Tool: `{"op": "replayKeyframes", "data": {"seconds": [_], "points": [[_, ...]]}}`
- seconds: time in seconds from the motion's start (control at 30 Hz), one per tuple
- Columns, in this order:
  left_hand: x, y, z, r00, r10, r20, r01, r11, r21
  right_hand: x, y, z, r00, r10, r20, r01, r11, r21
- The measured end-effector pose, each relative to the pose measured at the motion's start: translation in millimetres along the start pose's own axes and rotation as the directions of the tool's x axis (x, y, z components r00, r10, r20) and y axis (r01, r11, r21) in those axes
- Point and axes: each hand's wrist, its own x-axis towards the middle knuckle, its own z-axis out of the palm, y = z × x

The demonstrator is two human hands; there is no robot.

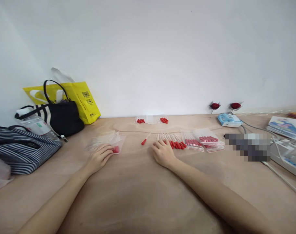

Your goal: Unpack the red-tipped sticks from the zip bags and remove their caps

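My left hand (100, 158) lies palm down at the near edge of a clear plastic bag (119, 141), its fingers stretched forward and holding nothing I can see. Something red shows inside that bag by the fingertips. My right hand (163, 154) rests palm down at the left end of a row of red-tipped sticks (178, 145). Its fingers are loosely bent and somewhat apart, covering part of the row; what lies under them is hidden. A single red-tipped stick (144, 141) lies between my hands. Right of the row are clear zip bags (208, 139) with red tips inside.
Small red pieces (164, 120) lie on clear bags by the wall. At left stand a yellow bag (86, 100), a black bag (65, 118) and a striped bag (38, 152). At right are a blue-white packet (229, 120), cables, cards (284, 126) and a blurred-out object (250, 148).
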Motion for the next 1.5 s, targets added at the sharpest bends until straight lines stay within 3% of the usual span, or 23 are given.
{"op": "replayKeyframes", "data": {"seconds": [0.07,0.2,0.4,0.53,0.67,0.8,0.9,1.07,1.2,1.4,1.5], "points": [[3.4,10.6,-1.5,1.0,0.005,-0.006,-0.005,1.0,-0.022,23.6,-11.1,3.8,0.994,0.002,0.111,0.003,0.999,-0.044],[9.5,42.6,-6.9,0.999,0.02,0.028,-0.017,0.995,-0.098,61.5,-21.2,16.2,0.987,-0.001,0.158,0.007,0.999,-0.036],[11.2,74.0,-2.4,0.997,-0.054,0.059,0.068,0.955,-0.29,76.8,-18.3,31.3,0.977,-0.035,0.211,0.034,0.999,0.008],[15.7,79.2,4.4,0.985,-0.138,0.105,0.167,0.918,-0.361,63.2,-17.3,17.9,0.984,-0.065,0.165,0.057,0.997,0.054],[25.1,84.7,10.5,0.979,-0.156,0.133,0.199,0.883,-0.425,22.9,3.6,-3.7,0.994,-0.058,0.095,0.047,0.992,0.118],[39.7,96.9,19.0,0.978,-0.159,0.137,0.205,0.861,-0.465,-28.2,48.6,-12.4,0.982,0.149,-0.115,-0.11,0.95,0.292],[54.5,110.4,28.6,0.981,-0.148,0.128,0.192,0.855,-0.482,-50.3,76.9,-10.5,0.952,0.259,-0.164,-0.198,0.929,0.314],[72.3,128.6,41.9,0.986,-0.147,0.078,0.167,0.864,-0.475,-51.7,87.4,-4.2,0.954,0.281,-0.102,-0.242,0.927,0.287],[68.1,129.6,39.5,0.984,-0.171,0.045,0.174,0.891,-0.42,-49.9,82.4,-2.9,0.967,0.246,-0.065,-0.223,0.943,0.246],[51.8,122.6,27.8,0.974,-0.219,0.06,0.225,0.892,-0.392,-58.5,81.8,-7.8,0.977,0.192,-0.093,-0.168,0.96,0.223],[50.2,121.9,28.0,0.97,-0.232,0.077,0.243,0.876,-0.417,-59.9,79.3,-12.2,0.967,0.189,-0.169,-0.153,0.967,0.204]]}}
